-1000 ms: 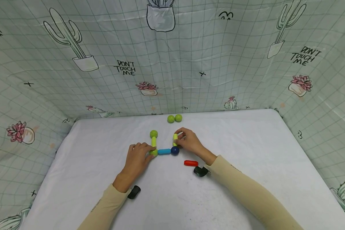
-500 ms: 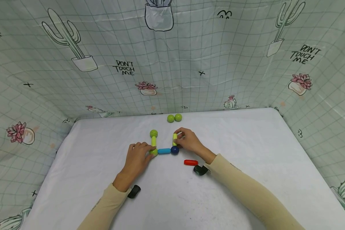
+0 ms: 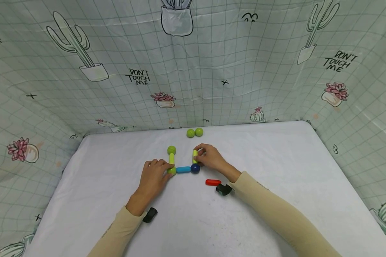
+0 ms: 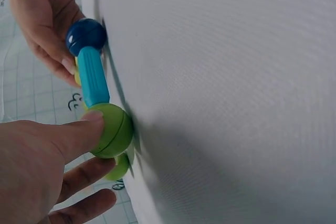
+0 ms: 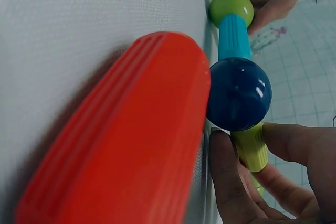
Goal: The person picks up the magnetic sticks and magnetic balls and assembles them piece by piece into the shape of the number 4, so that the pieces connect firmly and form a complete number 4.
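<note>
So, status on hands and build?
Left hand pinches green ball; right hand pinches yellow-green rod against navy ball. Blue rod links both balls. Red rod lies apart.

There are four round lime-green balls [image 3: 190, 133], one round dark blue ball [image 3: 195, 168], two ridged yellow-green rods [image 3: 171, 158], one ridged light-blue rod [image 3: 183, 170] and one ridged red rod [image 3: 213, 182], which makes nine pieces. One bare left hand [image 3: 153, 177], one bare right hand [image 3: 212, 157], two beige fabric sleeves [image 3: 260, 200], two small black objects [image 3: 150, 215] and one white-covered tabletop [image 3: 186, 228] are also in view.
</note>
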The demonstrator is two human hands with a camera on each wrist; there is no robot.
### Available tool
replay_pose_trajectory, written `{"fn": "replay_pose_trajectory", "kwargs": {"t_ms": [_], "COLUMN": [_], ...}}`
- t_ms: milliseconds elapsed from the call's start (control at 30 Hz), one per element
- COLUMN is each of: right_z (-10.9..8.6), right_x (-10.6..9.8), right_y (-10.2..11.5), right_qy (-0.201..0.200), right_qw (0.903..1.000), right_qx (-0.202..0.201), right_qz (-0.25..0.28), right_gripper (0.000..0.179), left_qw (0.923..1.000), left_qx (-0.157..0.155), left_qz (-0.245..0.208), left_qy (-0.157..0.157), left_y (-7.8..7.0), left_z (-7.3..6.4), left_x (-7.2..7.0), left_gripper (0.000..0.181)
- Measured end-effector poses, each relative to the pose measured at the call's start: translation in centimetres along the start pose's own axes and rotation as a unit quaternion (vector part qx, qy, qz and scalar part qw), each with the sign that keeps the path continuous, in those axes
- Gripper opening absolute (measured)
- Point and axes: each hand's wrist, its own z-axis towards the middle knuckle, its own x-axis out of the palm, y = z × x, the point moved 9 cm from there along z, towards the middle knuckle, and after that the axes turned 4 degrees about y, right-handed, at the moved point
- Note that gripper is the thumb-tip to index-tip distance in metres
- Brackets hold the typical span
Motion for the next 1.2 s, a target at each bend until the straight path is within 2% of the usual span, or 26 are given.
{"fn": "replay_pose_trajectory", "kwargs": {"t_ms": [167, 333, 533, 667, 967, 1200], "right_z": [0.0, 0.1, 0.4, 0.5, 0.4, 0.7], "right_x": [0.0, 0.0, 0.1, 0.2, 0.2, 0.1], "right_y": [0.1, 0.1, 0.1, 0.2, 0.9, 0.3], "right_qy": [0.002, 0.001, 0.003, 0.004, 0.014, 0.016], "right_qw": [1.0000, 0.9999, 0.9995, 0.9992, 0.9976, 0.9980], "right_qx": [0.001, -0.003, -0.017, -0.023, -0.048, -0.021], "right_qz": [-0.009, -0.016, -0.026, -0.032, -0.048, -0.057], "right_gripper": [0.033, 0.033, 0.034, 0.034, 0.032, 0.035], "left_qw": [0.9997, 0.9988, 0.9974, 0.9962, 0.9970, 0.9971], "left_qx": [0.006, 0.037, 0.060, 0.071, 0.055, 0.056], "left_qz": [0.024, 0.027, 0.038, 0.049, 0.051, 0.040], "left_qy": [-0.005, -0.016, -0.003, -0.005, -0.020, -0.032], "left_y": [-0.8, -3.0, -5.5, -6.6, -6.6, -6.7], "left_z": [0.0, 0.4, 1.5, 1.9, 2.5, 2.7], "left_x": [-0.1, -0.1, 1.2, 1.9, 2.1, 2.0], "left_gripper": [0.035, 0.038, 0.037, 0.035, 0.029, 0.024]}}
